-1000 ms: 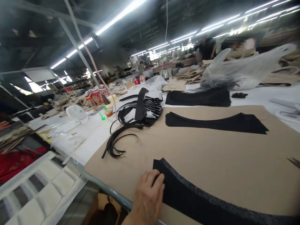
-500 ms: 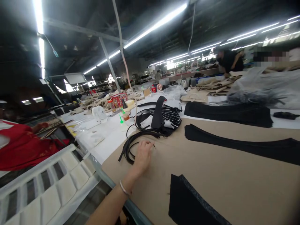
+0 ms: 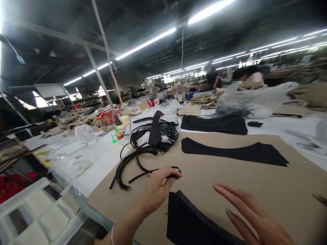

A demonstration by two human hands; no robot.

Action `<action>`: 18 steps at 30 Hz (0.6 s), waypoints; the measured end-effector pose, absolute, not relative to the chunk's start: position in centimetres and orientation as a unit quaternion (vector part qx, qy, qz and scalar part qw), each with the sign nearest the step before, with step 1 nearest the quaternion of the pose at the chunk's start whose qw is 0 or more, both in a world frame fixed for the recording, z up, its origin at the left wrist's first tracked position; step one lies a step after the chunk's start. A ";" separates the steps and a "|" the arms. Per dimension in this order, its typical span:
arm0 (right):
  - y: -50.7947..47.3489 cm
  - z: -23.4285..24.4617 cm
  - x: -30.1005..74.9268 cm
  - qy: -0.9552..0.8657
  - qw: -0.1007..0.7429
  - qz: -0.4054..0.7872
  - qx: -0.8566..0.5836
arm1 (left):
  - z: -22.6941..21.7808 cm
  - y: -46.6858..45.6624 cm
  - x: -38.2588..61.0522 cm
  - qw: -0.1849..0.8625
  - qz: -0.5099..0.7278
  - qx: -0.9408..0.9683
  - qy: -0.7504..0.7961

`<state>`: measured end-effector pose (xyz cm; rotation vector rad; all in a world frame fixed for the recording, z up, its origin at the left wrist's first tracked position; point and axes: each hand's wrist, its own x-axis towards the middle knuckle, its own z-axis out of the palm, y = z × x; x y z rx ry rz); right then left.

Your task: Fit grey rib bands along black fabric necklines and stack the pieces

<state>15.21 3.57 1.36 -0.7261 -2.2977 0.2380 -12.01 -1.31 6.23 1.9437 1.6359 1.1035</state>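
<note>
My left hand is closed in a pinch on a thin black strip, whose tail trails off to the left. A bundle of similar black strips lies curved on the brown sheet beyond it. My right hand hovers at lower right with fingers stretched and apart, holding nothing. Between and below both hands lies a black curved fabric piece with a grey fuzzy edge. Farther back rest a long black fabric piece and a thicker black stack.
A heap of black pieces with white stripes sits past the strips. Left of it stand green-capped bottles and a white fan. A clear plastic bag is at the back right. Scissor-like tips show at the right edge.
My left hand has lifted a strip from beside the bundle and moved right with it. My right hand has come into view. The camera has turned to the right.
</note>
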 end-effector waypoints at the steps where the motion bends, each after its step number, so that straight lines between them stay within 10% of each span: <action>1: 4.2 2.9 13.9 -0.896 0.336 0.095 -0.273 | 6.9 -1.6 -11.2 0.214 0.409 0.689 0.558; 9: 7.5 8.3 7.8 -0.937 0.239 0.201 -0.158 | 8.8 -1.9 -9.9 0.216 0.428 0.682 0.553; 18: 11.1 11.2 12.5 -0.961 0.172 0.026 -0.213 | 9.0 -2.1 -12.8 0.102 0.405 0.674 0.610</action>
